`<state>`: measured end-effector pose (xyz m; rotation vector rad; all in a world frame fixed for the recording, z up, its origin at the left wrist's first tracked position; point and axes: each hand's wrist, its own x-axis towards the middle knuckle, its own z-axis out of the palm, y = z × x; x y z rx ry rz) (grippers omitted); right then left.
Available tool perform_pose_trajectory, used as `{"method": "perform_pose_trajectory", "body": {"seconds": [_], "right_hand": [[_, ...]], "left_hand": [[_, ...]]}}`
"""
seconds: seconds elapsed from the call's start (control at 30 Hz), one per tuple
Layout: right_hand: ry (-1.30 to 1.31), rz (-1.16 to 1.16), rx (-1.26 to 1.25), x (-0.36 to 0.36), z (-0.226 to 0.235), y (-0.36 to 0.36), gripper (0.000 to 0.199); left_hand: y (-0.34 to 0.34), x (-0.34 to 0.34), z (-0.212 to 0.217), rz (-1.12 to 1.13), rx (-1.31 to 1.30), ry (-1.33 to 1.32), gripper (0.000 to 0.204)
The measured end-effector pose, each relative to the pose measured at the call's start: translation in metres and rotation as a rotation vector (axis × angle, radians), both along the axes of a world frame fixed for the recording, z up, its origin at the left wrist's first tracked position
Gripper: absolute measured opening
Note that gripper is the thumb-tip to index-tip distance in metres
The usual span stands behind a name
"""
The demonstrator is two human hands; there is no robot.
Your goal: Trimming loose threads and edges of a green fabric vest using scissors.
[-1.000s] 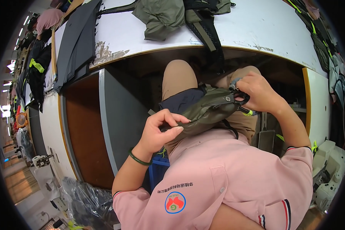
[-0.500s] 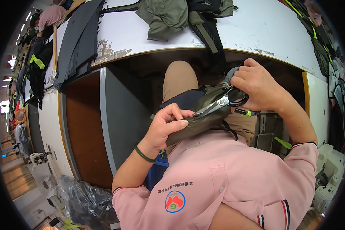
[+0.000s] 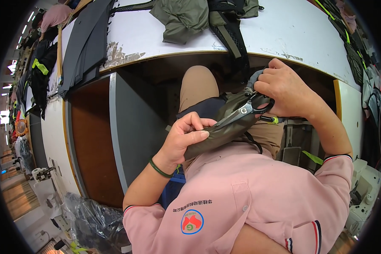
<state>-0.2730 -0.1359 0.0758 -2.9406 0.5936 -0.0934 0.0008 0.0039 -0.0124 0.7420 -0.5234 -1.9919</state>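
Nearest to me, my left hand (image 3: 185, 137) was curled shut on the near end of the olive-green fabric piece (image 3: 224, 129), thumb laid flat on top and the other fingers folded under, pinching the cloth just above my lap. A dark green band sat on that wrist.

From that pinch the fabric ran up and to the right, its long axis slanting away from me toward my right hand (image 3: 285, 91). The scissors (image 3: 245, 111) lay along that same slant, on top of the cloth: the blade tips pointed down-left at my left thumb and stopped just short of it, while the black loop handles sat at the far end. My right hand was closed through those handles, the fingers wrapped round them and also bunching the far end of the fabric against the palm. The blades looked nearly closed; I could not tell whether cloth lay between them.

So the cloth was stretched between both hands, the left nearer its loose end, the right holding the tool; the blades would travel toward the left fingers.

Beyond my knees stood the white worktable (image 3: 283, 29), its edge chipped at the left. On it lay a crumpled olive garment (image 3: 182, 19) and a black strap (image 3: 230, 29). Farther left, dark grey fabric sheets (image 3: 84, 42) lay stacked.
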Motion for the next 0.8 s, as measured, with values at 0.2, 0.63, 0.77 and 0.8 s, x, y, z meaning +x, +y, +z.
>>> {"method": "perform_pose_trajectory", "body": {"seconds": [0.2, 0.63, 0.77, 0.8], "right_hand": [[-0.006, -0.030, -0.001, -0.004, -0.009, 0.002, 0.037], [-0.458, -0.372, 0.981, 0.038, -0.014, 0.029, 0.036], [-0.403, -0.191, 0.910, 0.054, -0.032, 0.032, 0.026], [-0.426, -0.240, 0.967, 0.055, -0.028, 0.033, 0.025]], "left_hand": [[0.001, 0.001, -0.005, 0.004, 0.017, -0.004, 0.017], [-0.009, -0.014, 0.002, -0.001, 0.025, 0.057, 0.016], [-0.010, -0.016, -0.001, -0.020, 0.010, -0.101, 0.016], [-0.010, -0.016, 0.000, -0.009, 0.050, -0.140, 0.017]]}}
